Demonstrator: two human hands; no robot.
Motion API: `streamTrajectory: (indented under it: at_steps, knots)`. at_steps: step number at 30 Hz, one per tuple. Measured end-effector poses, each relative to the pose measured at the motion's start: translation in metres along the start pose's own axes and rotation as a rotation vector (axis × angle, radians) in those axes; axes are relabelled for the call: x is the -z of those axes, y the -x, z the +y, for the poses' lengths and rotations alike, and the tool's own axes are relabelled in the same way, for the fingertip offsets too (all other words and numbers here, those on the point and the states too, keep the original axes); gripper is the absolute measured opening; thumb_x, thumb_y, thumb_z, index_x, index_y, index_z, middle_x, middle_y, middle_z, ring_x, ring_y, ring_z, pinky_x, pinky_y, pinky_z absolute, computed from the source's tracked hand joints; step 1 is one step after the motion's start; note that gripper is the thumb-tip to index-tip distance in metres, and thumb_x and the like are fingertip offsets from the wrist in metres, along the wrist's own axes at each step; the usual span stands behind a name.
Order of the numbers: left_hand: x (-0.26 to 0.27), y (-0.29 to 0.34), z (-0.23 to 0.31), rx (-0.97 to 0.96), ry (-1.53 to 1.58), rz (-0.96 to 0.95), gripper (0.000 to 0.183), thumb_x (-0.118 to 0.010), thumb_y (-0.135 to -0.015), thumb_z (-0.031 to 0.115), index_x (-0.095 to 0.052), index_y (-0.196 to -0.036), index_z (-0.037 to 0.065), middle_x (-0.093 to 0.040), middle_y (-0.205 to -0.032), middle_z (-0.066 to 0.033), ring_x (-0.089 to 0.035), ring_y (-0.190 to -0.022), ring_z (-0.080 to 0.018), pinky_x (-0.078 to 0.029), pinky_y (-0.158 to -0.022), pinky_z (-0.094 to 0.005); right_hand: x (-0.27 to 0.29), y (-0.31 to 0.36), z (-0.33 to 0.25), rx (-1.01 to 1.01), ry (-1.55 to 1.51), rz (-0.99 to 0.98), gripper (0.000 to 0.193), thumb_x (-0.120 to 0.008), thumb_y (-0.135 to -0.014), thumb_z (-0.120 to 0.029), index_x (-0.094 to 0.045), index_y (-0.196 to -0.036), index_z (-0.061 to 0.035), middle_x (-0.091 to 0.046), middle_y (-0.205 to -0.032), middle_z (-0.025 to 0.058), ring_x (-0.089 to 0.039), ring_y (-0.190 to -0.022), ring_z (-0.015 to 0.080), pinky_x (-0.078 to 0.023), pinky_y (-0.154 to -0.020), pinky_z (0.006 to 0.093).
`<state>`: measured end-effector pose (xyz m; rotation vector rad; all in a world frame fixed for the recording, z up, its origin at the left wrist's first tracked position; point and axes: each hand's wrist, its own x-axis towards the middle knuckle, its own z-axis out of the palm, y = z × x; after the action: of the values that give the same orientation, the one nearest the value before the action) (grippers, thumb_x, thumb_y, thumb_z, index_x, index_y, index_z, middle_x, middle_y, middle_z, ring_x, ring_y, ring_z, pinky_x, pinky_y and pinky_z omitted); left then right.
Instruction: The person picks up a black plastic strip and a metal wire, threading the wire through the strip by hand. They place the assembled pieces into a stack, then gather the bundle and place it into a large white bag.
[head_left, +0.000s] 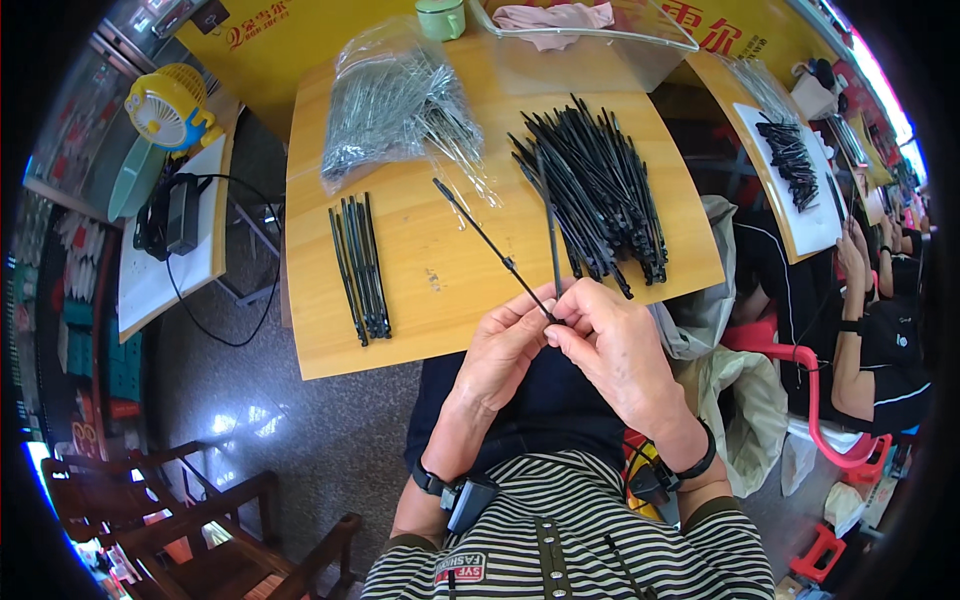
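Both my hands meet in front of the table's near edge, fingers pinched together. My left hand (500, 350) grips the lower end of a thin black rod (483, 235), which slants up to the left and has a small collar partway along. From the fingers of my right hand (620, 350) a second thin black rod (550, 220) stands nearly upright. The rods' lower ends come close together at my fingertips; whether they are joined is hidden. Beyond my right hand lies a large pile of similar black rods (600, 190). A small row of black rods (362, 270) lies to the left.
A clear plastic bag (365, 110) spills thin metal wires on the wooden table (450, 330). Behind are a green mug (440, 18) and a clear bin (590, 65) with pink cloth. A fan (170, 108) stands left. Another person's hands (853, 250) work at the right table.
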<state>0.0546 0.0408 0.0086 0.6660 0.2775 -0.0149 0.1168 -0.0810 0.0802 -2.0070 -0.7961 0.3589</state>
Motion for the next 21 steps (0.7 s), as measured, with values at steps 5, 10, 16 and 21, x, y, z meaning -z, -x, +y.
streamTrajectory:
  at_steps: [5, 10, 16, 21]
  knots:
    - [0.009, 0.002, 0.009, -0.075, 0.019, 0.049, 0.023, -0.052, -0.091, 0.012, -0.057, -0.11, 0.001, -0.06, -0.098, -0.0036, -0.055, -0.087, -0.0102, -0.045, -0.077, -0.0241, -0.013, -0.012, 0.004, -0.089, -0.142, -0.043, 0.014, -0.061, -0.079, 0.0, -0.051, -0.088, 0.0018, -0.06, -0.074, 0.0136, -0.062, -0.063, 0.0228, -0.049, -0.057, 0.0286]
    - [0.02, 0.005, 0.019, -0.301, -0.03, 0.21, 0.011, -0.058, -0.088, 0.01, -0.058, -0.097, 0.004, -0.06, -0.095, -0.0025, -0.053, -0.081, -0.0087, -0.042, -0.078, -0.0234, -0.02, -0.035, 0.0, -0.154, -0.328, -0.133, 0.012, -0.058, -0.084, -0.008, -0.055, -0.086, 0.0033, -0.062, -0.072, 0.0144, -0.063, -0.06, 0.0209, -0.049, -0.055, 0.0275]
    - [0.037, 0.01, 0.03, -0.387, -0.032, 0.214, 0.01, -0.053, -0.09, 0.01, -0.055, -0.098, 0.004, -0.058, -0.097, -0.0064, -0.058, -0.086, -0.016, -0.049, -0.08, -0.0308, -0.047, -0.089, 0.019, 0.106, 0.106, 0.101, 0.01, -0.059, -0.083, -0.013, -0.059, -0.082, -0.0024, -0.061, -0.065, 0.0149, -0.06, -0.061, 0.0316, -0.046, -0.054, 0.0365]
    - [0.031, 0.015, 0.031, -0.385, 0.016, 0.209, 0.01, -0.051, -0.091, 0.01, -0.054, -0.099, 0.004, -0.057, -0.096, -0.0065, -0.06, -0.086, -0.0183, -0.053, -0.073, -0.0318, -0.076, -0.125, 0.026, 0.039, 0.521, 0.177, 0.01, -0.06, -0.081, -0.016, -0.061, -0.081, -0.0053, -0.062, -0.066, 0.0139, -0.062, -0.062, 0.0322, -0.048, -0.056, 0.0405]
